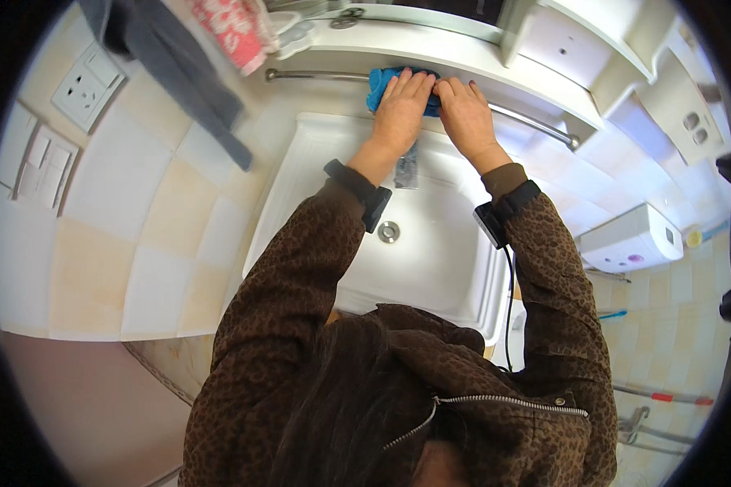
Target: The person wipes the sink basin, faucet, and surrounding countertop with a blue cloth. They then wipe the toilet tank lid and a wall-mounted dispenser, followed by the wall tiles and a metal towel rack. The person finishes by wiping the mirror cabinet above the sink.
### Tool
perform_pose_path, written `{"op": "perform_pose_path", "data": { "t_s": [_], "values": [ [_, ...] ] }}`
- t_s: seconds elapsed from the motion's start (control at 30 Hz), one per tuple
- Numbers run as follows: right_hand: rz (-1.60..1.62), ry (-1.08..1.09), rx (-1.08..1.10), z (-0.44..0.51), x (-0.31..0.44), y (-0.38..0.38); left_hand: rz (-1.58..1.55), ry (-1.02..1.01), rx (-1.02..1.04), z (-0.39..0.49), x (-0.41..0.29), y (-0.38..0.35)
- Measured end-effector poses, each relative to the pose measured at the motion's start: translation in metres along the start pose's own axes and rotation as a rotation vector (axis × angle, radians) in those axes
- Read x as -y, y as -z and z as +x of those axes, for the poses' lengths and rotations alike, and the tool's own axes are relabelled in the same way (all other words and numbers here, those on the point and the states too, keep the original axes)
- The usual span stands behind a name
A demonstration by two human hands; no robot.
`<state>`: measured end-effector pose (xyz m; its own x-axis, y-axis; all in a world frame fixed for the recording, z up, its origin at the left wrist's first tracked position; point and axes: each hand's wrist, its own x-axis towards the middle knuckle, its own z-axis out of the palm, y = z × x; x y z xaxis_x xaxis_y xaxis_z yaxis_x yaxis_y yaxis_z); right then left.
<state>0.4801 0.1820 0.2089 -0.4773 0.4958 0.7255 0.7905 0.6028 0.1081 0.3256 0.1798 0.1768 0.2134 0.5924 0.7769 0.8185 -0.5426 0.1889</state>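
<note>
A blue cloth (376, 85) is bunched around the metal towel bar (335, 76) above the back of a white washbasin (353, 286). My left hand (402, 109) lies over the cloth, its fingers pressing it against the bar. Close beside it, my right hand (466, 115) grips the right end of the cloth, and its fingertips are partly hidden. Below the two hands, a metal faucet (407, 170) reaches over the basin, its base covered by my left hand. A round metal drain (388, 232) sits in the basin floor.
A white shelf (402, 45) runs just above the bar, below a mirror. Dark grey fabric (183, 67) and a red-and-white towel (234, 30) hang at left near wall sockets (88, 88). A white wall-mounted box (633, 240) is at right. A black cable (509, 304) trails from my right wrist.
</note>
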Motion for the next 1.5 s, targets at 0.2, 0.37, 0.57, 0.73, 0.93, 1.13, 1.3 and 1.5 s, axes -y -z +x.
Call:
{"op": "perform_pose_path", "data": {
  "t_s": [0.2,0.37,0.57,0.73,0.93,1.13,1.3,1.5],
  "values": [
    [-0.109,-0.067,-0.007,-0.048,-0.062,0.048,-0.076,-0.082,0.092,0.016,-0.077,-0.042],
    [-0.237,-0.136,0.025,-0.082,-0.102,0.086,-0.125,-0.163,0.1,0.028,-0.141,-0.077],
    [-0.292,-0.241,0.093,-0.097,-0.126,0.105,-0.145,-0.18,0.126,0.04,-0.177,-0.099],
    [-0.347,-0.18,0.082,-0.1,-0.127,0.101,-0.071,-0.26,0.04,0.041,-0.172,-0.097],
    [-0.324,-0.186,0.051,-0.1,-0.128,0.1,-0.109,-0.301,0.031,0.044,-0.167,-0.085],
    [-0.228,-0.215,0.064,-0.086,-0.117,0.086,-0.198,-0.293,0.09,0.043,-0.143,-0.064],
    [-0.206,-0.138,0.017,-0.056,-0.086,0.058,-0.145,-0.244,0.137,0.036,-0.101,-0.04],
    [-0.114,-0.098,0.001,-0.015,-0.035,0.019,-0.068,-0.214,0.087,0.021,-0.033,-0.008]
  ]
}}
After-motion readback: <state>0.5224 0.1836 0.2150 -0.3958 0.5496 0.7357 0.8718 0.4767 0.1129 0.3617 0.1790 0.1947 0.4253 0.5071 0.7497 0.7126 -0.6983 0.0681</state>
